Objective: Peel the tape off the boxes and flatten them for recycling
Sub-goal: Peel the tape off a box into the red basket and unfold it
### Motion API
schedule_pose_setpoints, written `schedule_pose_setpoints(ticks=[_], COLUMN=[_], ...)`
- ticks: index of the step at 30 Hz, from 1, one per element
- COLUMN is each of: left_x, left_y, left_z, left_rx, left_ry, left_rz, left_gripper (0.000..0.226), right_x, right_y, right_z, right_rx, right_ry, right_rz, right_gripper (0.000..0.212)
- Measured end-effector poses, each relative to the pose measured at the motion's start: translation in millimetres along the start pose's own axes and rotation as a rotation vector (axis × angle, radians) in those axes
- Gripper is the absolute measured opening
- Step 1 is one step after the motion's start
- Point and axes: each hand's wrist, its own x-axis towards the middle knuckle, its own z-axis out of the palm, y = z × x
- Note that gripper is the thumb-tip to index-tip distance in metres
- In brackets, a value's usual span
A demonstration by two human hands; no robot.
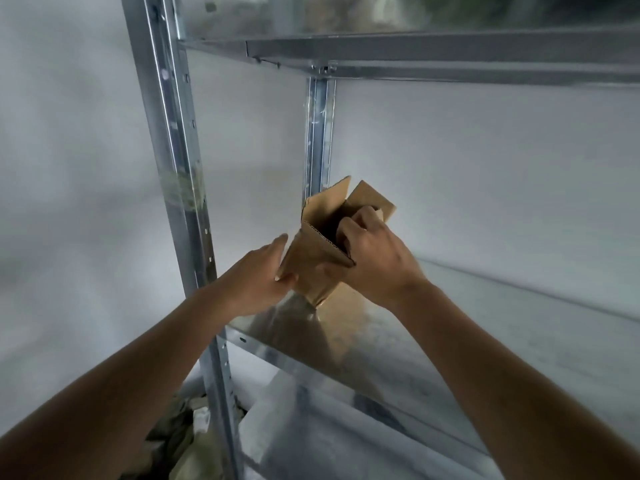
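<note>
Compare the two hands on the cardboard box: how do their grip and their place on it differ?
The right hand is at the open top of the cardboard box, its fingers curled over the edge and down inside; the left hand is lower, on the outside of the left wall. The right hand's fingers are bent, while the left hand's look straighter, laid along the cardboard with the thumb at the lower corner. Both touch the same box, above the metal shelf.

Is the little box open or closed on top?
Open: the cardboard box has flaps sticking up, and the right hand curls fingers inside.
</note>
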Motion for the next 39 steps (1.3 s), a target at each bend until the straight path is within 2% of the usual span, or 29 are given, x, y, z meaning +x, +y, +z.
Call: schedule_pose_setpoints(ticks=[5,8,10,11,12,14,16,20,22,24,28,30,34,36,39], left_x=[7,13,14,14,14,14,14,10,7,5,5,4,9,14,17], left_y=[-2,1,8,12,16,24,31,51,65,82,104,112,131,144,164], left_z=[15,18,23,25,26,26,24,25,27,27,23,23,26,28,26], left_rx=[-0.143,-0.112,-0.151,-0.176,-0.196,-0.234,-0.278,-0.492,-0.642,-0.715,-0.885,-0.988,-1.102,-1.159,-1.211], left_ry=[-0.075,-0.106,-0.088,-0.065,-0.039,0.000,0.037,0.114,0.128,0.163,0.325,0.357,0.309,0.299,0.295], left_rz=[-0.046,-0.047,-0.039,-0.027,-0.013,0.011,0.028,0.019,0.028,0.040,0.025,0.007,-0.087,-0.216,-0.312], left_gripper=[0.034,0.031,0.028,0.025,0.023,0.021,0.024,0.028,0.023,0.022,0.021,0.023,0.044,0.043,0.032], right_x=[-14,-24,-29,-31,-33,-39,-43,-51,-54,-60,-75,-83,-101,-110,-125], right_y=[20,30,37,39,40,36,34,39,40,42,45,50,61,66,77], right_z=[-14,-18,-19,-18,-19,-24,-29,-39,-38,-36,-35,-38,-44,-47,-49], right_rx=[-0.011,-0.123,-0.110,-0.054,0.039,0.377,0.727,0.933,1.040,1.060,1.033,1.040,1.152,1.209,1.241], right_ry=[0.021,0.094,0.016,-0.065,-0.161,-0.336,-0.408,-0.384,-0.315,-0.252,-0.087,-0.022,-0.021,-0.042,-0.059], right_rz=[-0.015,0.070,0.096,0.093,0.092,0.140,0.246,0.622,0.719,0.695,0.647,0.701,0.727,0.715,0.734], right_gripper=[0.049,0.040,0.034,0.037,0.050,0.076,0.089,0.107,0.096,0.077,0.055,0.055,0.054,0.054,0.071])
